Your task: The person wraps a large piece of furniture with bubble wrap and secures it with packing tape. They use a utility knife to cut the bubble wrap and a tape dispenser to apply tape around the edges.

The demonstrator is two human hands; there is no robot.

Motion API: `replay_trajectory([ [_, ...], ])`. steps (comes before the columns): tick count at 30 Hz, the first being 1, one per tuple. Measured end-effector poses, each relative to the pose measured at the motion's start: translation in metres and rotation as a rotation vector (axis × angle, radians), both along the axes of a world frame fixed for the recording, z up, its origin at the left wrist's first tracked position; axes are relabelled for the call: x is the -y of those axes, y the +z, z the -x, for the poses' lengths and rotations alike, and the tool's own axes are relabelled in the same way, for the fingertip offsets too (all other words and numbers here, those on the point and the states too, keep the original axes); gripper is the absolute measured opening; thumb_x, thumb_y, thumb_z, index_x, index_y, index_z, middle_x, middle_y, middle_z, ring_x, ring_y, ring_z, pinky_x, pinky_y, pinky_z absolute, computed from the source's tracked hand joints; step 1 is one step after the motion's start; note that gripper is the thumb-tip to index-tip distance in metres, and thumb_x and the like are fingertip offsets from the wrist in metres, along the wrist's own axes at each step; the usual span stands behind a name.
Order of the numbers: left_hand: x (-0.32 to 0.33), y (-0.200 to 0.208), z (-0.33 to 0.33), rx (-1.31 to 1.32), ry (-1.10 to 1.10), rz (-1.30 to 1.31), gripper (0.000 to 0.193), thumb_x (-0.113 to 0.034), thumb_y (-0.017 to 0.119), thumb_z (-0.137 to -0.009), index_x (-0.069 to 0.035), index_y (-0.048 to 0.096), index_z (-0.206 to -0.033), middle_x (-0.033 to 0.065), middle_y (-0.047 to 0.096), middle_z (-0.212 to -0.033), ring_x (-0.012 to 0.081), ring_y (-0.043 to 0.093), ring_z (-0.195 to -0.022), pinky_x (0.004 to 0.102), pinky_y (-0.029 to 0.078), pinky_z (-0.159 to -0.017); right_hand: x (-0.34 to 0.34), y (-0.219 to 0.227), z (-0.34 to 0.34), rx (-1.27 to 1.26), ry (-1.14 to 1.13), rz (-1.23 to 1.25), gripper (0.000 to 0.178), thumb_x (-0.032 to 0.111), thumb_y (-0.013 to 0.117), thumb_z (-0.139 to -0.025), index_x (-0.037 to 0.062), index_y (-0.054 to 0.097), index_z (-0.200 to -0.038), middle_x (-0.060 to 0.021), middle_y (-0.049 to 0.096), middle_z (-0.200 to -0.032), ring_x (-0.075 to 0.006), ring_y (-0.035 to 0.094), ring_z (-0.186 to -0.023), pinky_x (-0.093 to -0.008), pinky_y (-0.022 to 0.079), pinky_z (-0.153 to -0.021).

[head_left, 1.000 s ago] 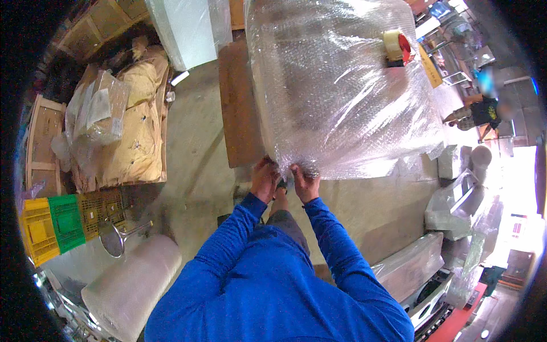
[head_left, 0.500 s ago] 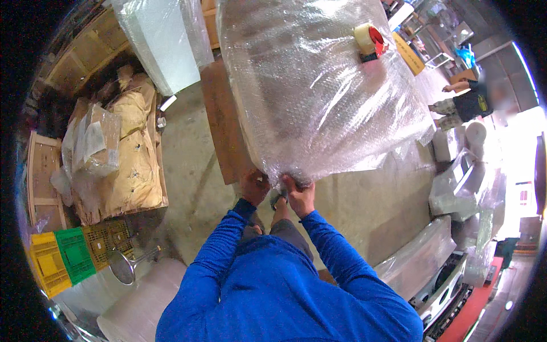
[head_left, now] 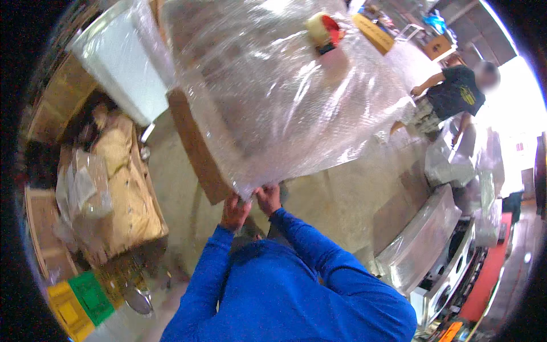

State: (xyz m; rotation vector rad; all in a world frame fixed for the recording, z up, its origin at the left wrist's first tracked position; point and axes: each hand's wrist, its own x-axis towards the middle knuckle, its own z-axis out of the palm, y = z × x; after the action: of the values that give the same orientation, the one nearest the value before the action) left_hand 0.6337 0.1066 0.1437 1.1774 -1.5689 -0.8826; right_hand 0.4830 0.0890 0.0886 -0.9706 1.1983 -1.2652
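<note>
A large item wrapped in clear bubble wrap fills the upper middle of the view. My left hand is closed on the wrap at its near left corner, beside a brown cardboard sheet. Close to it, my right hand grips the same gathered edge, its fingertips partly hidden by the film. A tape dispenser with a roll of tape and a red part lies on top of the wrapped item.
On the left are a brown-paper bundle, a white wrapped panel, and green and yellow crates. A co-worker stands at the right, near several wrapped packages. A long wrapped box lies at the lower right.
My view has turned, so the wrapped item and both hands sit further left. My hands have come closer together at the corner. The co-worker has moved nearer and leans toward the packages.
</note>
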Motion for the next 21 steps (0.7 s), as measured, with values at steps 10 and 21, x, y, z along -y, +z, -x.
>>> replay_trajectory([
  [10, 0.001, 0.032, 0.018, 0.018, 0.198, -0.254, 0.04, -0.025, 0.074, -0.088, -0.002, 0.065, -0.12, 0.0116, 0.07, -0.116, 0.0214, 0.066, -0.106, 0.0348, 0.054, -0.088, 0.016, 0.103, 0.084, -0.073, 0.736, -0.004, 0.039, 0.031, 0.073, -0.092, 0.0006, 0.065, -0.114, -0.01, 0.071, -0.101, -0.0193, 0.064, -0.096, -0.0345, 0.051, -0.086],
  [21, -0.015, -0.004, 0.006, -0.158, 0.239, -0.33, 0.031, -0.024, 0.079, -0.082, -0.002, 0.072, -0.103, 0.0126, 0.075, -0.101, 0.0285, 0.072, -0.094, 0.0397, 0.056, -0.084, 0.378, 0.304, 0.273, -1.507, 0.024, 0.687, 0.063, 0.001, 0.06, -0.083, 0.0096, 0.041, -0.143, -0.0172, 0.045, -0.147, -0.0375, 0.043, -0.135, -0.0483, 0.038, -0.11],
])
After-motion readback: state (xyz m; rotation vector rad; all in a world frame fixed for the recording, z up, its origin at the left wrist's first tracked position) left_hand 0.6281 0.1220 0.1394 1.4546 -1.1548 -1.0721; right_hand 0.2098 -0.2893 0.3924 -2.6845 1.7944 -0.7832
